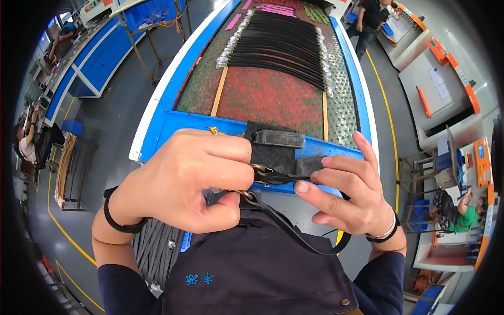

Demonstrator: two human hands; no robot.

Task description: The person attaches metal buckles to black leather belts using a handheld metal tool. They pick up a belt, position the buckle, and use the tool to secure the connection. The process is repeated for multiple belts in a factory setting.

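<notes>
My left hand [194, 178] is closed, its thumb and curled fingers gripping the brass-coloured metal hooks [245, 196] at the ends of a narrow black strap [286, 227]. That strap bends down into a loop and rises toward my right hand [349, 197]. There, a part of it lies between the thumb and fingertips, while the index finger points up. Just beyond the hands, a dark block [280, 138] rests on a black pad [257, 128] at the table's near edge. My left fingers hide part of the hooks.
A blue-framed table [157, 131] stretches ahead, with a row of black straps [278, 44] laid across two wooden strips. Bundled grey-black straps [157, 247] hang at lower left. Workbenches, machines [438, 79] and several people stand or sit to both sides.
</notes>
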